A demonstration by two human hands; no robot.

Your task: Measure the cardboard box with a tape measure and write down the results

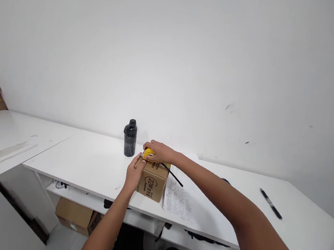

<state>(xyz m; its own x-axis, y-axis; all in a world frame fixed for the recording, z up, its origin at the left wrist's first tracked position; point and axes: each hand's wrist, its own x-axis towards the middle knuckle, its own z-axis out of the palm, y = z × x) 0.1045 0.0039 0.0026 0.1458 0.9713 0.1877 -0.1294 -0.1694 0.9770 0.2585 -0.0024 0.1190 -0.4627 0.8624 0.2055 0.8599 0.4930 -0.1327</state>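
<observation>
A small brown cardboard box (152,187) with dark printing stands near the front of the white table. Over its top, my right hand (160,151) is closed around a yellow tape measure (148,153). A black wrist strap (176,178) trails from the tape measure past the box's right edge. My left hand (134,173) grips the box at its upper left edge, with fingertips close to the front of the tape measure. Whether those fingers also pinch the tape's end is too small to tell.
Behind and left of the box stands a dark shaker bottle (130,140). A printed sheet (179,200) lies right of the box, with a black pen (271,203) farther right. Under the table is another cardboard box (73,214). The white wall (173,62) closes off the back.
</observation>
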